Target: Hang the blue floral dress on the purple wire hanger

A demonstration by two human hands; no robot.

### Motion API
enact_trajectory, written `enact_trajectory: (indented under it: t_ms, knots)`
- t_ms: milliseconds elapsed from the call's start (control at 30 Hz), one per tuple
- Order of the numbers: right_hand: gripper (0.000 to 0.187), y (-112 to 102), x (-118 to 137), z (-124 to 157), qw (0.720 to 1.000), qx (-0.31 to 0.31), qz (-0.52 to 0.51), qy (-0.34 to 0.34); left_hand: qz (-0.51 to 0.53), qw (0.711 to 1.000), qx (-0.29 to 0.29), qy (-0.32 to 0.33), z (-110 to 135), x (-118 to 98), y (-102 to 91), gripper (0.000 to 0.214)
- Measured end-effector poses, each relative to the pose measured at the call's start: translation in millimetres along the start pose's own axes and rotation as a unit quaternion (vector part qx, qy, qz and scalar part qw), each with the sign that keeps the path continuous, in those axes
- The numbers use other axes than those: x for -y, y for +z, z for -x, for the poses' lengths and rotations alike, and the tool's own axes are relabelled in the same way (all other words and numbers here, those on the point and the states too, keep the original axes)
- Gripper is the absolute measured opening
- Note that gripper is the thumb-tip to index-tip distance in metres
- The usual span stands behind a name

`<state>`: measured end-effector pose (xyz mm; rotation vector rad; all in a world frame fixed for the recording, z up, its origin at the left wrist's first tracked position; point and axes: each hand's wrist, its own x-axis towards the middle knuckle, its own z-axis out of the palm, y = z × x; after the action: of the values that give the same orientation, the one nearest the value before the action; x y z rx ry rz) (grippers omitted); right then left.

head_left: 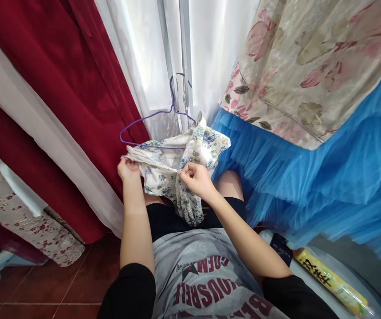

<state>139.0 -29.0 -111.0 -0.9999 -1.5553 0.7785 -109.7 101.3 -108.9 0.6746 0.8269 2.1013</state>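
Note:
A white floral shirt (206,146) with blue and green print hangs by one shoulder from a purple hanger (153,114). The hanger's left arm is bare, and its hook goes up in front of grey metal poles. My left hand (129,168) grips the shirt's edge at the left, below the hanger's left end. With closed fingertips my right hand (193,176) pinches the same edge near the middle. Between both hands the edge is stretched. The lower part of the shirt bunches down over my lap.
Red curtains (77,79) and white curtains (143,44) hang at the left and back. On the right are a floral cloth (286,66) and blue tulle (296,177). A dark phone-like object (280,249) and a yellow package (331,281) lie at lower right, above red floor tiles (80,283) elsewhere.

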Motion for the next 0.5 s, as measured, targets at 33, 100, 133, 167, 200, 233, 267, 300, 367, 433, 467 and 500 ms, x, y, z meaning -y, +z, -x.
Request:
enact_trajectory:
  t_ms: [33,100,133,167,200,233,267,300,367,433,467,500]
  knots:
    - [0.021,-1,-7,3,1.0,-0.008,-0.008,0.01,0.007,0.999,0.003,-0.041,11,10,-4.2,0.032]
    - [0.021,-9,-24,9,0.998,-0.037,-0.024,0.039,0.025,0.995,-0.008,-0.097,37,25,-6.4,0.031]
    - [0.021,-16,-34,12,0.997,-0.052,-0.022,0.058,0.042,0.992,0.002,-0.117,52,30,-4.6,0.029]
    - [0.022,-23,-43,16,0.995,-0.057,-0.009,0.078,0.066,0.989,0.019,-0.132,68,32,-1.3,0.027]
    - [0.022,-30,-50,20,0.994,-0.046,0.015,0.094,0.093,0.984,0.047,-0.142,85,31,3.3,0.024]
    - [0.019,-37,-55,24,0.994,-0.017,0.045,0.101,0.118,0.978,0.085,-0.147,102,28,9.0,0.019]
    - [0.018,-42,-56,28,0.992,0.028,0.076,0.095,0.134,0.971,0.134,-0.148,120,24,15.6,0.015]
    - [0.023,-46,-54,31,0.989,0.083,0.101,0.075,0.133,0.962,0.189,-0.147,137,18,22.6,0.011]
    - [0.042,-46,-42,36,0.978,0.177,0.11,0.015,0.079,0.94,0.302,-0.137,168,4,37.1,0.015]
    - [0.041,-40,-25,40,0.976,0.204,0.073,-0.036,-0.014,0.909,0.403,-0.106,191,-8,49.5,0.019]
    - [0.034,-36,-17,42,0.979,0.195,0.049,-0.046,-0.057,0.893,0.439,-0.083,198,-12,54.3,0.019]
    - [0.025,-34,-11,43,0.982,0.18,0.025,-0.045,-0.092,0.881,0.461,-0.056,202,-16,57.8,0.019]
